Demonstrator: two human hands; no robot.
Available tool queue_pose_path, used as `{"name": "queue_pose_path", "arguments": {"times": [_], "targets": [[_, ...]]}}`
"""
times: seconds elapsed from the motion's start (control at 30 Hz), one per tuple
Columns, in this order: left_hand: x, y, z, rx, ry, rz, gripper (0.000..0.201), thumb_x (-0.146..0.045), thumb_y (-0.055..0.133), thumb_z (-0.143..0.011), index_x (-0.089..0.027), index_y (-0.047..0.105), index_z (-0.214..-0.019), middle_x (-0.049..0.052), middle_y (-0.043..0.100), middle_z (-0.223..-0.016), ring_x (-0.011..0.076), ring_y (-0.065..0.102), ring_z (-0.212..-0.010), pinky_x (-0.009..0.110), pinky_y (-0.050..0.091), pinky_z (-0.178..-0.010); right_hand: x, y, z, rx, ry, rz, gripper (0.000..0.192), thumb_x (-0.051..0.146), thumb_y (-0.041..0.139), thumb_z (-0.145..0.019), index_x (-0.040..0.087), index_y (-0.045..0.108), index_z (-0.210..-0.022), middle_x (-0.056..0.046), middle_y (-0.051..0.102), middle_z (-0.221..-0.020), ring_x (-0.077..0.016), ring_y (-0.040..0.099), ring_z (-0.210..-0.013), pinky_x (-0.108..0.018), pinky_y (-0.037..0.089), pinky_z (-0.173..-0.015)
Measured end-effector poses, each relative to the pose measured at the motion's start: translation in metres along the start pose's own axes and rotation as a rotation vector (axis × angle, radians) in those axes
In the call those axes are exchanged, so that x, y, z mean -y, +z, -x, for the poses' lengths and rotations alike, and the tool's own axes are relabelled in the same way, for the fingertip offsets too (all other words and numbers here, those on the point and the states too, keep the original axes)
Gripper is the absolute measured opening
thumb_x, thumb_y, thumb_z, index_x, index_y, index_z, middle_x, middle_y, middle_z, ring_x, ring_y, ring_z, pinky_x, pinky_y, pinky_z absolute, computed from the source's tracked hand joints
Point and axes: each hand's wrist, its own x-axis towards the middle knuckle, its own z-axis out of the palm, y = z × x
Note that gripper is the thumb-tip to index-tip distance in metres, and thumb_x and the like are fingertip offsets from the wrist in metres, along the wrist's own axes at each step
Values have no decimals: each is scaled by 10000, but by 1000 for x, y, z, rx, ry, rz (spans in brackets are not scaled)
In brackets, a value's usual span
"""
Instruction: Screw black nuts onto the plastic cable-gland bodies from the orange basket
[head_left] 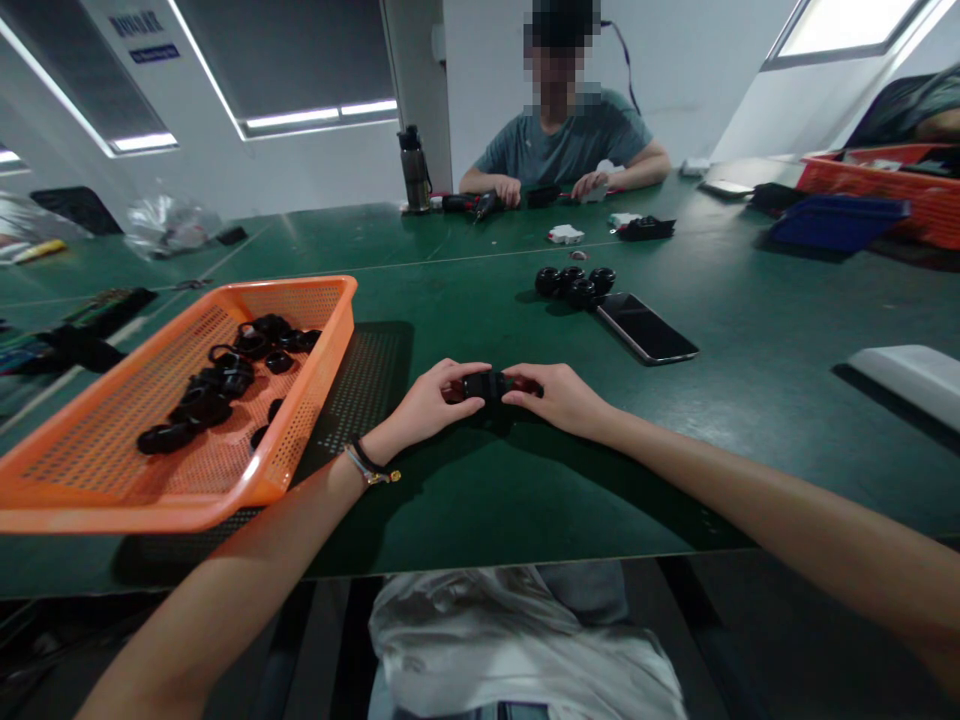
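Observation:
Between my two hands, just above the green table [450, 520], is a small black part [486, 386] whose exact kind I cannot make out. My left hand [436, 402] grips its left side between thumb and fingers. From the other side, my right hand [559, 398] pinches its right end. The fingers partly cover it. To the left stands an orange perforated basket [337, 310] with several black round parts [225, 375] inside, some with loops. Beyond my right hand sits a cluster of round black pieces [577, 285].
A smartphone [649, 328] lies right of the round pieces. Farther right are a white object [915, 375], a blue bin [840, 222] and a red basket [900, 190]. Across the table a person [559, 135] sits with both hands on small parts, near a dark bottle [414, 170].

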Motion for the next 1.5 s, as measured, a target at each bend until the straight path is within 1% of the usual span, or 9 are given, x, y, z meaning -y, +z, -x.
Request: {"name": "queue_pose_path", "arguments": {"times": [0.23, 0.43, 0.5, 0.63, 0.77, 0.87, 0.97, 1.2, 1.5], "targets": [[0, 0, 0, 0, 2, 0, 411, -217, 609, -709, -217, 580, -1119, 6, 464, -933, 111, 551, -815, 270, 494, -759, -1, 0, 1, -2, -6, -2, 236, 252, 577, -793, 136, 643, -987, -45, 676, -780, -142, 571, -640, -253, 412, -584], [1, 1, 0, -4, 5, 1, 407, -216, 613, -710, -222, 581, -1115, 6, 467, -933, 112, 552, -814, 275, 497, -764, -2, 2, 0, -4, -8, 20, 215, 252, 575, -795, 137, 657, -957, -59, 690, -794, -159, 594, -648, -274, 434, -595], [0, 0, 0, -2, -1, 12, 405, -209, 616, -708, -218, 584, -1111, 5, 465, -931, 111, 552, -816, 274, 496, -774, -3, 3, 0, -18, -23, 11, 216, 252, 577, -792, 143, 659, -960, -65, 697, -833, -170, 611, -681, -286, 454, -619], [-2, 0, 0, -1, -12, 34, 402, -205, 624, -703, -209, 588, -1103, 6, 467, -928, 109, 551, -810, 276, 498, -779, -5, 4, 1, -74, -55, -64, 273, 240, 596, -774, 168, 637, -1034, -65, 696, -944, -182, 640, -789, -310, 495, -709], [-2, 0, 0, -5, -10, 30, 400, -219, 621, -707, -210, 587, -1106, 5, 472, -928, 115, 553, -814, 286, 498, -785, -4, 4, 2, -69, -51, -146, 382, 208, 660, -708, 184, 590, -1083, -26, 701, -836, -168, 652, -739, -319, 517, -725], [-2, -1, 0, -2, -15, 21, 407, -223, 621, -707, -211, 585, -1112, 4, 470, -928, 114, 555, -807, 287, 498, -781, -2, 4, 3, -61, -47, -191, 371, 178, 672, -683, 188, 582, -1042, -5, 692, -779, -158, 654, -711, -319, 523, -727], [-3, -1, 0, -4, -23, 9, 411, -223, 622, -705, -207, 586, -1114, 4, 469, -928, 110, 555, -796, 284, 497, -778, -2, 4, 2, -62, -36, -203, 334, 173, 668, -683, 186, 583, -1006, -6, 692, -776, -158, 657, -717, -322, 524, -733], [-3, 0, 0, 3, -17, 29, 409, -218, 619, -702, -211, 586, -1110, 3, 471, -933, 110, 564, -814, 285, 493, -801, -4, 5, 2, -62, -37, -187, 313, 182, 657, -698, 190, 588, -1004, -12, 697, -809, -162, 662, -744, -324, 520, -742], [-2, -1, 1, 2, -9, 21, 398, -238, 619, -708, -216, 586, -1103, 15, 496, -973, 119, 569, -831, 306, 492, -814, -2, 4, 2, -46, -29, -130, 298, 198, 647, -717, 173, 599, -1010, -19, 691, -792, -157, 646, -711, -298, 504, -690]]}}
